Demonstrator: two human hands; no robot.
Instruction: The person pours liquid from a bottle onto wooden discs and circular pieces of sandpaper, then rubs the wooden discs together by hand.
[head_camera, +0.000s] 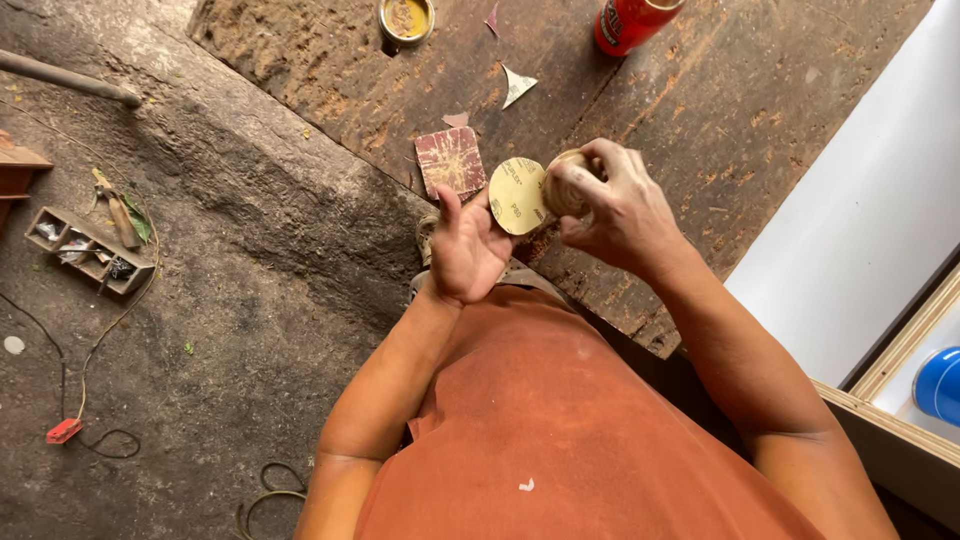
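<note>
My left hand (465, 250) holds a round tan sanding disc (517, 195) by its edge, back side facing me. My right hand (615, 205) grips a small rounded wooden piece (562, 185) and presses it against the disc. Both hands hover over the near edge of a worn, stained wooden workbench (700, 130). A square piece of reddish sandpaper (451, 160) lies on the bench just beyond my left hand.
A small open tin with yellow paste (406, 19) and a red can (630, 22) stand at the bench's far side. Paper scraps (517, 85) lie between. A compartmented wooden box (88, 250), cables and a red plug (63, 430) lie on the concrete floor at left. White panel (870, 200) at right.
</note>
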